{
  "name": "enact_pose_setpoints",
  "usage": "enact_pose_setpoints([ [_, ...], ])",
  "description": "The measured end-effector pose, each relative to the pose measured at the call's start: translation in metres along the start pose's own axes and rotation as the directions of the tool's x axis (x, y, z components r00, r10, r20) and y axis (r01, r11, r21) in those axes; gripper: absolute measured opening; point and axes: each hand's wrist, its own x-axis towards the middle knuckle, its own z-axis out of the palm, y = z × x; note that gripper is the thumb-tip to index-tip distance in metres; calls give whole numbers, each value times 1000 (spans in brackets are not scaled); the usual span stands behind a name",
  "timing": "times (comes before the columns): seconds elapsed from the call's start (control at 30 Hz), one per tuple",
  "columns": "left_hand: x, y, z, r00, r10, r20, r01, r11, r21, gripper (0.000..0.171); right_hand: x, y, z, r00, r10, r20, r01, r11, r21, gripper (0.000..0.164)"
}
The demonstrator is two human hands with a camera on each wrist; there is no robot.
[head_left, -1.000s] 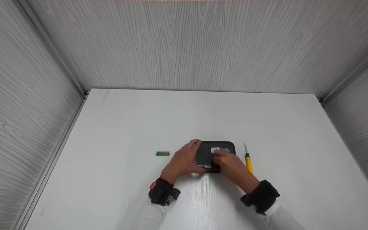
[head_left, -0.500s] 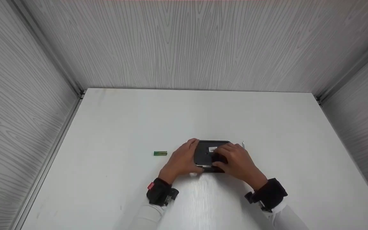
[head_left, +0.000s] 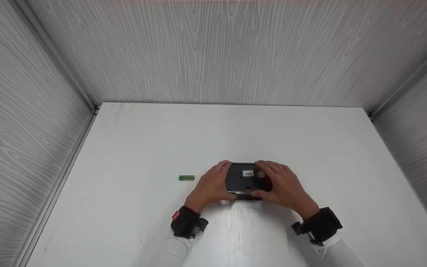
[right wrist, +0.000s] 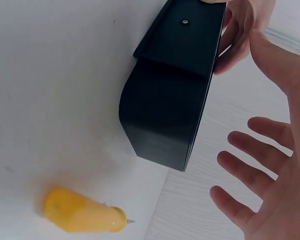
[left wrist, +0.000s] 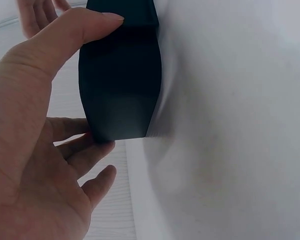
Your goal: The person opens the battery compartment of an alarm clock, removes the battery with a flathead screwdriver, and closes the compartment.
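Observation:
A black plastic device (head_left: 240, 183), flat with rounded corners, lies back side up on the table and carries a white label and a round sticker. My left hand (head_left: 212, 184) grips its left end, thumb on the near side and fingers at the far side; the left wrist view shows the thumb (left wrist: 85, 27) across the dark casing. Around the right end, my right hand (head_left: 284, 183) is spread. In the right wrist view its fingers (right wrist: 255, 172) are straight and stand apart from the casing (right wrist: 165, 100), which has a screw (right wrist: 185, 21) in it.
Left of my left hand lie small green batteries (head_left: 186, 178). A screwdriver with a yellow handle (right wrist: 85, 210) rests on the table beside the device's right end; in the head view my right hand hides it. Grey wood-grain panels (head_left: 213, 52) wall the white table (head_left: 154, 141).
My right hand has moved from the middle of the device's back to its right end, and its fingers have spread. It now covers the screwdriver. My left hand keeps its grip.

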Motion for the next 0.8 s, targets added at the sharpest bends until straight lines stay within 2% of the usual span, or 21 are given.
enact_pose_setpoints([
  [0.2,0,1,-2,1000,-3,7,4,1000,-27,105,-2,12,-2,992,68,107,-73,996,45,101],
  [0.43,0,2,-3,1000,-14,4,14,1000,21,107,-2,25,-1,957,143,254,-179,976,125,119],
  [0.53,0,4,-3,1000,-18,12,18,999,43,106,-3,30,0,948,145,285,-193,970,148,123],
  [0.8,1,4,-4,1000,-7,15,6,997,72,105,-1,38,4,933,140,333,-213,958,194,123],
])
